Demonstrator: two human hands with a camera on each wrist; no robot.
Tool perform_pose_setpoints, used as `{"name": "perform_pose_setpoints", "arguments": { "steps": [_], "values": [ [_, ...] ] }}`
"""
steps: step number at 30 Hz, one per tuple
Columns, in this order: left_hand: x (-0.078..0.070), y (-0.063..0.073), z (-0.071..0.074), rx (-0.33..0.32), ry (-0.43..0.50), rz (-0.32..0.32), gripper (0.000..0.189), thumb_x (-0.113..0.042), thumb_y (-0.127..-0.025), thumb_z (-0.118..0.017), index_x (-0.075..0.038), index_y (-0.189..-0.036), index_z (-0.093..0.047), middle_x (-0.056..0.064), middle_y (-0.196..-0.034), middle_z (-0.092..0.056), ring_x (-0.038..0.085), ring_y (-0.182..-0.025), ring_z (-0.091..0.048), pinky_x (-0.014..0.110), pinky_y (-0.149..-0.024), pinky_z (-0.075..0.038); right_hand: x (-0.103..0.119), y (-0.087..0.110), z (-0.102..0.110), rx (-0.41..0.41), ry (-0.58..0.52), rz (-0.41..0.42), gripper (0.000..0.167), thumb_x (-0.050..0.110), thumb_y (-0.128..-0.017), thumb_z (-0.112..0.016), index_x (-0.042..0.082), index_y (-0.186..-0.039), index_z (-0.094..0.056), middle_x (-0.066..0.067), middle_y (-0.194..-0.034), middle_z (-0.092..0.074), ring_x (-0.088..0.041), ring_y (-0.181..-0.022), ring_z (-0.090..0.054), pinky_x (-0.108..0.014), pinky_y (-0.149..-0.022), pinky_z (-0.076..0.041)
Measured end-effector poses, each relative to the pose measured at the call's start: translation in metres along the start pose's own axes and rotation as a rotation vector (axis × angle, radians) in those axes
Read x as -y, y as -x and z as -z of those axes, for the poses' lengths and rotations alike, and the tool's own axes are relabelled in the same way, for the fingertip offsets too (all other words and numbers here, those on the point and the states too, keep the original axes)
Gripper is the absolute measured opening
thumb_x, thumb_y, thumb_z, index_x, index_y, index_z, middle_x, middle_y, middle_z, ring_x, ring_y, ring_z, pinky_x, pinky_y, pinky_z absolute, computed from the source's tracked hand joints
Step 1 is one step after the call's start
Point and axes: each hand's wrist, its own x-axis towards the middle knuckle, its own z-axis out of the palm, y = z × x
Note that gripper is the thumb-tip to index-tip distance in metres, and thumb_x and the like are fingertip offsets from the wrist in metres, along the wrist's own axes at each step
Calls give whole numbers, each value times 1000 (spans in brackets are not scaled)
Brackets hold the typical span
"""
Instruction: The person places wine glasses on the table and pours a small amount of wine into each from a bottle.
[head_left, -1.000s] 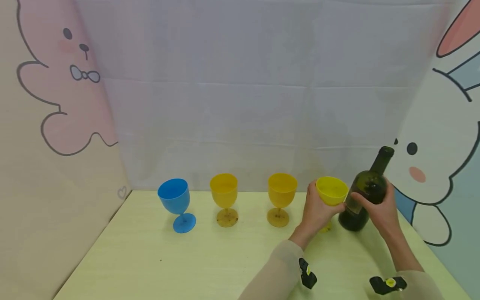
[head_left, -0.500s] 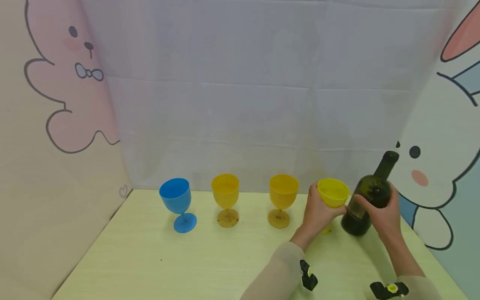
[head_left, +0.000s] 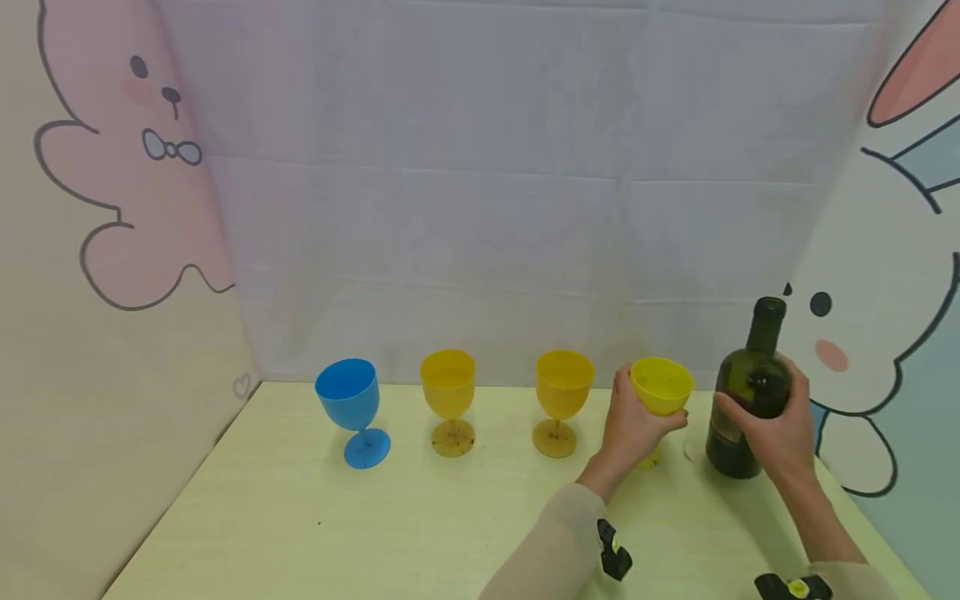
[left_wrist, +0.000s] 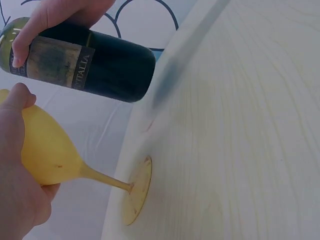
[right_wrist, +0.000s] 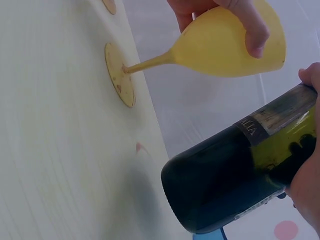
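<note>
My left hand (head_left: 630, 429) grips the bowl of a yellow plastic goblet (left_wrist: 47, 145), whose round foot is down at the table surface. To the right of it, my right hand (head_left: 772, 429) holds a dark green wine bottle (head_left: 742, 417) around its body, thumb on the near side. The bottle leans slightly to the right in the head view, its neck up and uncapped. In the left wrist view the bottle's base hangs close over the table, with its shadow beside it. A gap separates bottle and goblet.
Two more yellow goblets (head_left: 564, 385) (head_left: 448, 385) and a blue goblet (head_left: 348, 396) stand in a row to the left on the pale wooden table (head_left: 390, 533). A white cloth (head_left: 450, 208) hangs behind, and cartoon-printed walls flank both sides.
The bottle in my right hand has moved right, away from the goblet, and stands more upright than before. My left hand and its goblet have stayed in place.
</note>
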Motion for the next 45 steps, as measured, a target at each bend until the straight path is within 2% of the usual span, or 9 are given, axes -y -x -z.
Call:
{"name": "perform_pose_setpoints", "arguments": {
  "steps": [6, 9, 12, 14, 19, 22, 29, 35, 45],
  "values": [
    [2, -2, 3, -3, -18, -13, 90, -31, -72, -89, -26, -143, -34, -11, -124, -52, 1, -100, -55, 26, -91, -50, 4, 4, 7, 45, 62, 127, 97, 16, -78, -82, 29, -156, -25, -14, -156, -36, -32, -130, -38, -58, -117, -26],
    [1, -2, 5, -7, -17, -7, 90, -31, -72, -89, -25, -143, -34, -11, -124, -52, 1, -99, -55, 27, -92, -51, 4, 3, 10, 47, 91, 198, 97, 14, -76, -84, 27, -155, -30, -16, -151, -41, -11, -122, -41, -35, -113, -30],
    [0, -2, 6, -10, -12, -1, 90, -29, -71, -89, -25, -142, -34, -12, -124, -52, 2, -99, -54, 27, -93, -50, 4, 3, 13, 51, 125, 286, 97, 12, -71, -87, 22, -153, -35, -19, -143, -46, 9, -108, -35, -17, -96, -29],
    [0, -2, 7, -9, -10, 1, 90, -28, -71, -89, -25, -142, -34, -12, -124, -52, 1, -99, -54, 27, -93, -50, 5, 3, 16, 62, 156, 337, 98, 13, -69, -88, 17, -152, -37, -22, -139, -48, 6, -105, -35, -13, -86, -27],
    [1, -2, 7, -8, -5, 1, 90, -29, -71, -89, -26, -143, -34, -12, -124, -52, 2, -100, -54, 27, -92, -50, 10, 2, 24, 103, 273, 413, 102, 15, -66, -90, 11, -152, -36, -27, -134, -48, -33, -107, -46, -34, -83, -39],
    [1, -3, 6, -11, -1, 1, 90, -30, -71, -89, -27, -143, -34, -12, -124, -52, 1, -100, -54, 27, -92, -50, 14, 0, 29, 117, 334, 449, 104, 15, -63, -92, 8, -151, -37, -30, -130, -48, -44, -105, -48, -52, -76, -41],
    [0, -3, 5, 6, 11, -5, 90, -30, -72, -88, -27, -143, -34, -13, -122, -52, 1, -98, -54, 25, -90, -50, 21, -4, 44, 153, 437, 511, 105, 20, -60, -93, 5, -149, -39, -31, -119, -52, -43, -97, -51, -48, -66, -41],
    [-1, -2, 3, 10, 12, 7, 89, -29, -71, -89, -29, -142, -34, -14, -121, -52, 1, -98, -54, 25, -90, -50, 20, -3, 55, 194, 552, 531, 104, 31, -61, -91, 7, -148, -39, -35, -112, -51, -45, -84, -53, -54, -56, -45],
    [1, 0, 2, 16, 21, -12, 88, -29, -72, -88, -29, -141, -34, -15, -120, -51, 0, -96, -53, 24, -90, -50, 21, -1, 60, 215, 702, 613, 104, 36, -55, -92, 7, -143, -44, -34, -104, -54, -45, -74, -57, -56, -53, -48]
  ]
}}
